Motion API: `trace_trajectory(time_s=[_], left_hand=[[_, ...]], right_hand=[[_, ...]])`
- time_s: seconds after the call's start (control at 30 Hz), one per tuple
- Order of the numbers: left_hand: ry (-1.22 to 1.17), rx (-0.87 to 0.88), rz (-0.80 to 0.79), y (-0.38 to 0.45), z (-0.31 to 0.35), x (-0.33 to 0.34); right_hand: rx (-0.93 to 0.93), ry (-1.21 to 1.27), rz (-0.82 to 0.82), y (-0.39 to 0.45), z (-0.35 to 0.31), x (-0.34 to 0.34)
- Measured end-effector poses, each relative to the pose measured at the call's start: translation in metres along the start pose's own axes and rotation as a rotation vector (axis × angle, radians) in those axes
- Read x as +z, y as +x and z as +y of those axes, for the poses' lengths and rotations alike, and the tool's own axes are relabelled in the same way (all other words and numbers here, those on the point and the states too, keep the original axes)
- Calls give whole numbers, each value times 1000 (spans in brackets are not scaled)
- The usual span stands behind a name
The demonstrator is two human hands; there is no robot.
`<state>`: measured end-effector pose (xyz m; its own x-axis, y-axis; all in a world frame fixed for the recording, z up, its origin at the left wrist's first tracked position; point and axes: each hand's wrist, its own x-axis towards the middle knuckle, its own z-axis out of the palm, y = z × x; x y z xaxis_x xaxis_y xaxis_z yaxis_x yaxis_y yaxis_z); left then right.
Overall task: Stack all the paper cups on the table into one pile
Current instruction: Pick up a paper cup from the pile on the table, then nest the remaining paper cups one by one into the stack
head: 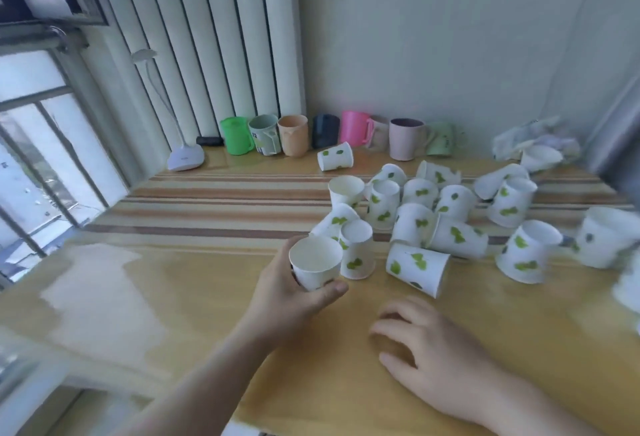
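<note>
Several white paper cups with green leaf prints lie scattered on the wooden table [138, 297], some upright, some upside down, some on their sides. My left hand [287, 300] grips one upright paper cup [315, 264] at the left edge of the scatter. An upside-down cup [356, 250] stands right beside it. A cup on its side [417, 267] lies just to the right. My right hand [426, 349] rests on the table in front of the cups, fingers loosely curled, holding nothing.
A row of coloured plastic mugs [294, 136] lines the back wall. A white desk lamp [185, 156] stands at the back left by the window. Crumpled plastic wrap [536, 141] lies at the back right. One lone paper cup [335, 156] lies near the mugs.
</note>
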<state>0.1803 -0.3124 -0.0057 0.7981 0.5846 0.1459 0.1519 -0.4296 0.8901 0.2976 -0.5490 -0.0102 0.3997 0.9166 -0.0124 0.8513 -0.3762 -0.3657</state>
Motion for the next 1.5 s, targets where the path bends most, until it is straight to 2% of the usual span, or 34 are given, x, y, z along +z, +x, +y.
trace_trajectory(time_s=[0.17, 0.3, 0.4, 0.43, 0.5, 0.53, 0.6, 0.8, 0.9, 1.03, 1.1, 1.17, 1.27, 1.33, 1.5], left_hand=[[141, -4, -22, -13, 1, 29], [114, -75, -2, -12, 1, 27], [111, -78, -11, -11, 2, 29], [115, -75, -17, -11, 2, 30], [129, -63, -34, -11, 2, 29], [142, -51, -48, -11, 2, 29], [194, -12, -91, -13, 3, 28], [295, 59, -210, -15, 6, 27], [246, 40, -224, -13, 2, 23], [207, 43, -211, -12, -2, 20], [202, 58, -208, -11, -2, 20], [192, 66, -211, -13, -2, 20], [175, 63, -220, -13, -3, 19], [166, 67, -231, -12, -4, 19], [148, 57, -235, -12, -1, 19]], right_hand=[[75, 131, 202, -32, 38, 11], [99, 236, 376, -29, 41, 15], [250, 324, 691, -24, 50, -2], [346, 354, 707, -22, 54, -10], [521, 418, 523, -17, 59, -24], [558, 419, 424, -13, 60, -27], [588, 408, 336, -5, 58, -30], [642, 337, 389, 14, 41, -25], [552, 578, 513, 8, 36, -19], [467, 1134, 727, 1, 27, -15], [411, 1472, 734, 6, 20, -24], [334, 1608, 702, 14, 9, -38], [128, 1586, 639, 31, -17, -63], [25, 1472, 603, 41, -36, -73], [67, 870, 486, 47, -58, -48]])
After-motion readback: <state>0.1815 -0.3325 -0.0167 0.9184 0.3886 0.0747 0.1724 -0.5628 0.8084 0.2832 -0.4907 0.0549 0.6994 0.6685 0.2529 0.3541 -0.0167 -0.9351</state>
